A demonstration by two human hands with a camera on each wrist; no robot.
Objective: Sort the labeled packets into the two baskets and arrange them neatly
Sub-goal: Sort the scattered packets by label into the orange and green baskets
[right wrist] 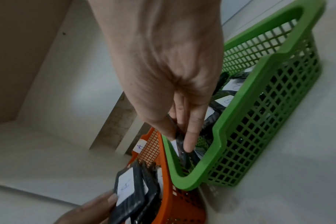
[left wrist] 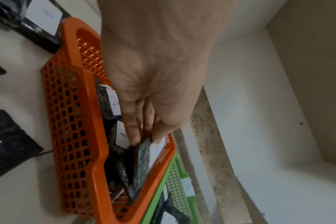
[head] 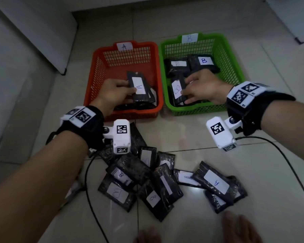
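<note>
An orange basket tagged A stands left of a green basket tagged B. My left hand grips a black packet labelled A inside the orange basket, thumb on top and fingers beneath; the left wrist view shows that packet tilted over other A packets. My right hand pinches a black packet labelled B near the green basket's left wall; in the right wrist view that packet stands on edge between thumb and fingers. Two more B packets lie at the back of the green basket.
A loose pile of several black labelled packets lies on the tiled floor in front of the baskets, one marked A at the right. Black cables trail from both wrist cameras. A person's feet show at the bottom. White furniture stands at left.
</note>
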